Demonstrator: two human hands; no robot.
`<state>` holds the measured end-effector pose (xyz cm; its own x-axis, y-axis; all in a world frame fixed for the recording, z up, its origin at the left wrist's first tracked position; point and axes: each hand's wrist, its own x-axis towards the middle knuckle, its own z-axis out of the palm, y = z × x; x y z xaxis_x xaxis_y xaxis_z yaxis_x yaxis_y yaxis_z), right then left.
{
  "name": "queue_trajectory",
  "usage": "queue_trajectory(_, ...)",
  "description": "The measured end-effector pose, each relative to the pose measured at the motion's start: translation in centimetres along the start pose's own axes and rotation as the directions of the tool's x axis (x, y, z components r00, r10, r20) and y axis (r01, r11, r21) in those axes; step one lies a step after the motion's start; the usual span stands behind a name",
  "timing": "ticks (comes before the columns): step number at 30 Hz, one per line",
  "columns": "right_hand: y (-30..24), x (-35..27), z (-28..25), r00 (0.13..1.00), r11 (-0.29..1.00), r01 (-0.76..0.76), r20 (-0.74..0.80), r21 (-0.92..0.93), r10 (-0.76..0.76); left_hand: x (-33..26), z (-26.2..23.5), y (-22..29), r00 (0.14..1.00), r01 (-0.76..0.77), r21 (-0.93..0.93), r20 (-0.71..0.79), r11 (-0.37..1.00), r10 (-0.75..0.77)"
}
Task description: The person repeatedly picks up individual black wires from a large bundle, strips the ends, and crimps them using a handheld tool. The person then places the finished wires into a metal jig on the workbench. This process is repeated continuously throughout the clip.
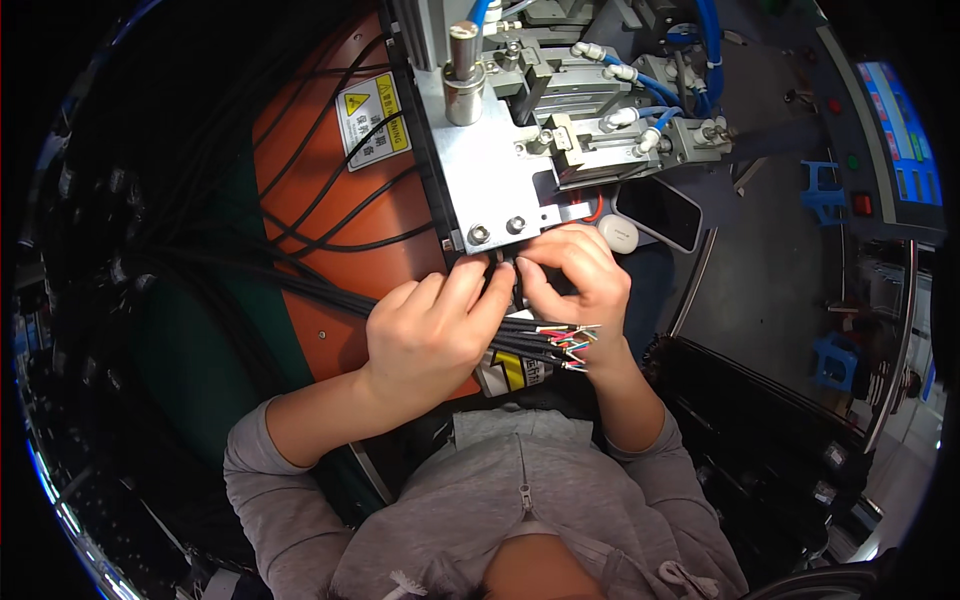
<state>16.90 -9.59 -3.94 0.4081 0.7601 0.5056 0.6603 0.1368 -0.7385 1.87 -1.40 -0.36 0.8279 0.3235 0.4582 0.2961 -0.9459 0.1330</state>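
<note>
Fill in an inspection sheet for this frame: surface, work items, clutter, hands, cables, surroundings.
Surface: orange panel with a yellow warning label.
Work items: bundle of black cables with stripped coloured wire ends, at the metal fixture.
Clutter: dark phone and small white case beside the fixture.
Hands: left hand and right hand pinch cable at the fixture's lower edge.
Cables: black cables trail across the panel; blue air hoses above.
Surroundings: control panel at right.

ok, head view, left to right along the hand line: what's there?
black cables over the orange panel → left hand → right hand → stripped coloured wire ends → dark phone → blue clip
</note>
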Motion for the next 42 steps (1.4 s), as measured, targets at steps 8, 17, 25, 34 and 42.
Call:
queue_trajectory(8, 1.2, -1.5, -0.9, 0.966, 0.941, -0.26, 0.045, 0.218, 0.256, -0.7, -0.7, 0.4, 0.99, -0.045, 0.086, 0.136, 0.995, 0.033)
queue_trajectory(17, 0.3, -2.3, -4.0, 0.988, 0.819, -0.157, 0.093, 0.552, 0.126, -0.2, -1.1, -0.3, 0.996, -0.081, -0.181, 0.007, 0.98, 0.084)
queue_trajectory(25, -2.7, -0.3, -1.8, 0.991, 0.927, -0.123, 0.089, 0.353, 0.097, -0.3, -0.2, -1.2, 0.992, -0.124, -0.433, -0.077, 0.893, 0.101)
queue_trajectory(34, -2.1, 0.0, -1.4, 0.984, 0.855, -0.173, 0.122, 0.488, 0.129, 0.0, 0.2, -1.0, 0.969, -0.149, -0.354, -0.24, 0.923, 0.064)
queue_trajectory(42, -2.6, 0.2, -0.9, 0.993, 0.944, -0.053, -0.082, 0.324, 0.083, -0.1, 0.3, -0.8, 0.974, -0.149, -0.277, -0.206, 0.949, 0.093)
